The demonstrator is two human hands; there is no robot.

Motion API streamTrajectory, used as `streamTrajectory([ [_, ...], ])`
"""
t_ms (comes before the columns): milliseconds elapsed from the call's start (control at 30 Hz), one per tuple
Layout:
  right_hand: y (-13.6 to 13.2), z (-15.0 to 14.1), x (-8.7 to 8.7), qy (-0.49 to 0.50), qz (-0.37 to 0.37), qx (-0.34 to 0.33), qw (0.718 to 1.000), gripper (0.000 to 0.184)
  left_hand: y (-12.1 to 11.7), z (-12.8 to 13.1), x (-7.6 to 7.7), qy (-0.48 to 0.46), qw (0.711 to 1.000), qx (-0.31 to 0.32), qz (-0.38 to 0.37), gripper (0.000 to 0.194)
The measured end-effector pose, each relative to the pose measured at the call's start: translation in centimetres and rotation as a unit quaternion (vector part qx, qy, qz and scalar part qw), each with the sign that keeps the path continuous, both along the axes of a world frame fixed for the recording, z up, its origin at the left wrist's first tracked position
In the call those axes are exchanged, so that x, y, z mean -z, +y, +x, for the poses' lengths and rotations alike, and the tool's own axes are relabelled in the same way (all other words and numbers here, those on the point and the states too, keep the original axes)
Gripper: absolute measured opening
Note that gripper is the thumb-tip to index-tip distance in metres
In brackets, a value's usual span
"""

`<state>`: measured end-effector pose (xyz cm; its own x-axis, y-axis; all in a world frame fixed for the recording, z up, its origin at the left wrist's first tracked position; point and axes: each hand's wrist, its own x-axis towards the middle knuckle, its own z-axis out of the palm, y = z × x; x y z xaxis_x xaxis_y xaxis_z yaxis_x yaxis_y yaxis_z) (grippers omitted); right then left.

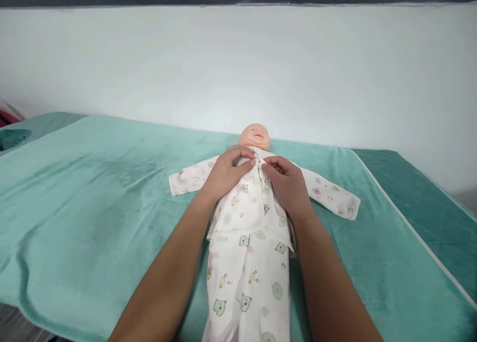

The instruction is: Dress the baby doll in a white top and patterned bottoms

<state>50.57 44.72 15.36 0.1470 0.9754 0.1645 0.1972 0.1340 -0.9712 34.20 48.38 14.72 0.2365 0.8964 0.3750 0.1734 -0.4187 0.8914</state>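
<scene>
A baby doll point(255, 135) lies on its back on a teal blanket point(93, 193), dressed in a white printed shirt point(246, 203) and matching trousers point(248, 282). My left hand point(226, 171) rests on the doll's chest, its fingers curled and pinching the left edge of the shirt front near the collar. My right hand point(286, 183) pinches the opposite shirt edge at the same height. The two sets of fingertips almost meet over the middle of the chest. Both sleeves lie spread out to the sides.
The blanket covers a padded table set against a white wall point(238, 63). A darker teal surface point(428, 203) shows at the right, beyond the blanket's edge. The blanket's near left edge point(26, 302) hangs at the table front.
</scene>
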Motion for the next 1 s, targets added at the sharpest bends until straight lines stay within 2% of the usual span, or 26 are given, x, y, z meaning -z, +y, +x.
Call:
streamTrajectory([
  [267,0.0,0.1,0.3,0.004,0.000,-0.020,1.000,0.020,0.3,-0.4,0.1,-0.011,0.998,0.014,-0.054,0.011],
  [567,0.0,0.3,0.2,-0.007,-0.009,-0.044,0.999,0.025,0.2,-0.2,-0.2,0.007,0.998,0.000,-0.057,0.012],
  [867,-0.4,0.1,-0.9,-0.085,-0.052,-0.049,0.994,0.028,-0.1,0.0,-0.4,0.020,0.997,-0.012,-0.068,0.014],
  [1000,-0.5,-0.4,-1.0,-0.115,-0.049,-0.038,0.991,0.026,-0.5,0.2,-0.8,0.033,0.997,-0.015,-0.075,0.025],
])
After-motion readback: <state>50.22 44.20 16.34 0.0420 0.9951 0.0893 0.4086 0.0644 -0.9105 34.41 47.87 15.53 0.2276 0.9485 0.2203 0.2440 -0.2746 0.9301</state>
